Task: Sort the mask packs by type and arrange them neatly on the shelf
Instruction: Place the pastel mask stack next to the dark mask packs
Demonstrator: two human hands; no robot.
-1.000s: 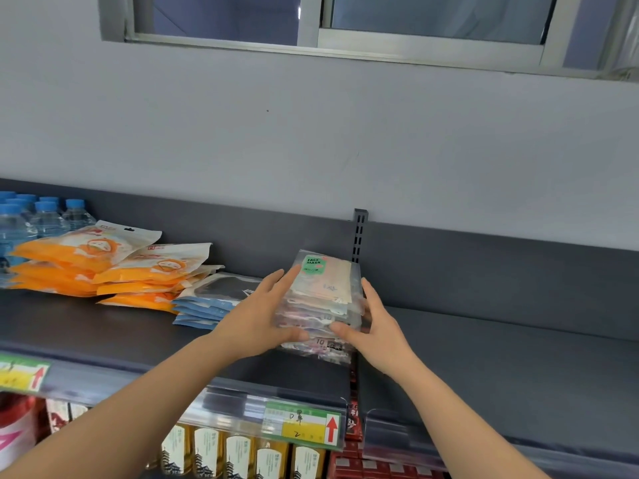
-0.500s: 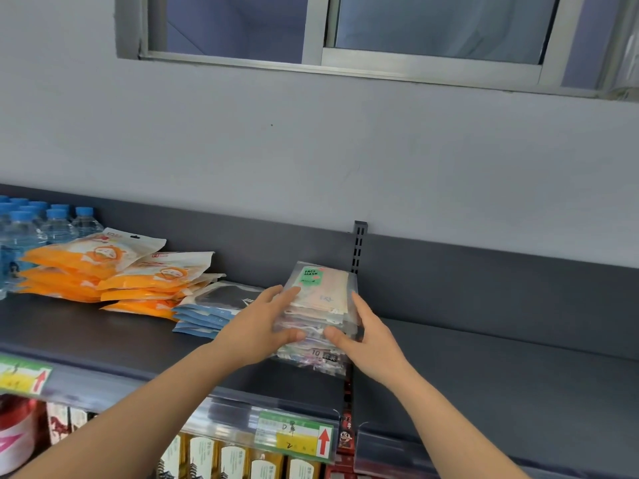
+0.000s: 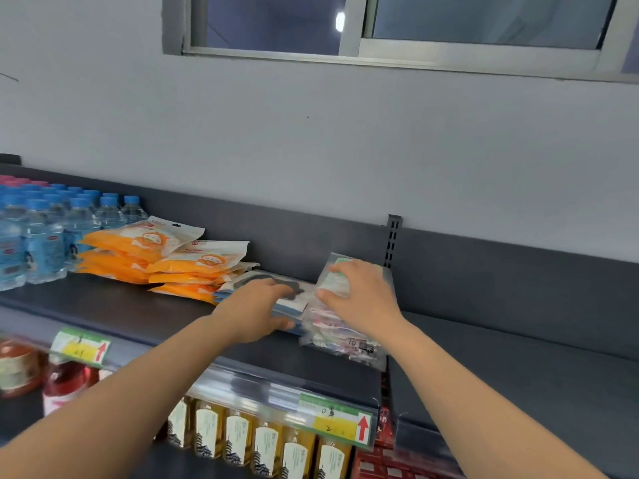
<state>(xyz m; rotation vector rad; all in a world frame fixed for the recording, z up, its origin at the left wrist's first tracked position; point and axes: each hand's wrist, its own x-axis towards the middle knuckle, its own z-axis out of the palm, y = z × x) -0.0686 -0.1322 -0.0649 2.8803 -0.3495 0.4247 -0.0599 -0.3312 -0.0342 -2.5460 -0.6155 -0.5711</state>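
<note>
A grey wall with a window above it is backing the dark shelf (image 3: 121, 305) you are working at, and the mask packs are lying along it in three groups: orange packs (image 3: 162, 259) near the water bottles (image 3: 41, 236) on the left, blue-edged packs (image 3: 256, 295) in the middle, and clear packs (image 3: 340, 326) stacked just beside them by the slotted upright (image 3: 392, 240). You are squaring up stacks, so the sorting itself looks largely done (the orange group is looking the loosest of the three). Your right hand (image 3: 363, 295) is resting on top of the clear stack, fingers spread and slightly curled, pressing down rather than pinching. Your left hand (image 3: 256, 311) is lying across the blue-edged stack, fingers extended flat over the top pack, thumb at the front edge; whether it is actually gripping a pack I cannot tell. Next, you are probably needing to nudge the blue-edged stack so its edges are lining up, keeping a gap from the clear stack, which is overhanging toward the shelf's front and could slide, being slippery film.
</note>
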